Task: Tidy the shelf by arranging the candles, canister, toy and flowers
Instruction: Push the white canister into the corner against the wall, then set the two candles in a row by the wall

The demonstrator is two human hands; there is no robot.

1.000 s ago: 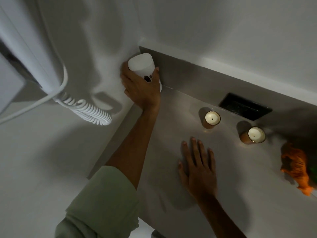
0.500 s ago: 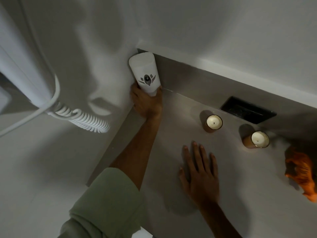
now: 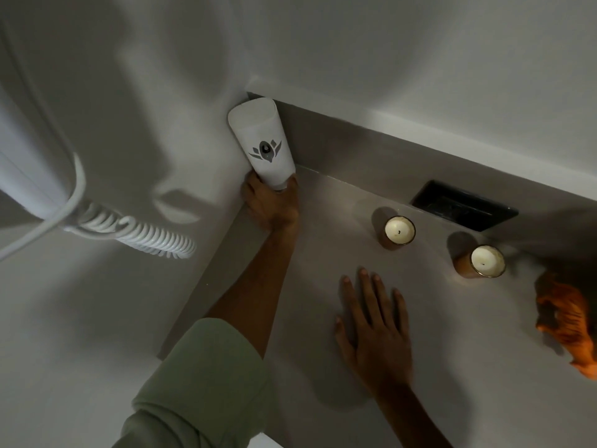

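Observation:
A tall white canister (image 3: 260, 142) with a grey leaf emblem stands upright in the back left corner of the grey shelf (image 3: 436, 344). My left hand (image 3: 269, 205) wraps around its base. My right hand (image 3: 371, 331) lies flat on the shelf, fingers spread, holding nothing. Two amber glass candles stand toward the back: one (image 3: 399, 231) mid-shelf, the other (image 3: 484, 261) further right. An orange toy (image 3: 568, 321) sits at the right edge, partly cut off. No flowers are visible.
A white wall phone with a coiled cord (image 3: 139, 234) hangs on the left wall. A black recessed socket plate (image 3: 465, 205) sits in the shelf's back panel behind the candles. White walls close in the shelf at left and back.
My left hand slid from the canister's upper body down to its base, uncovering the emblem. The canister now stands straighter in the corner. My right hand stayed flat.

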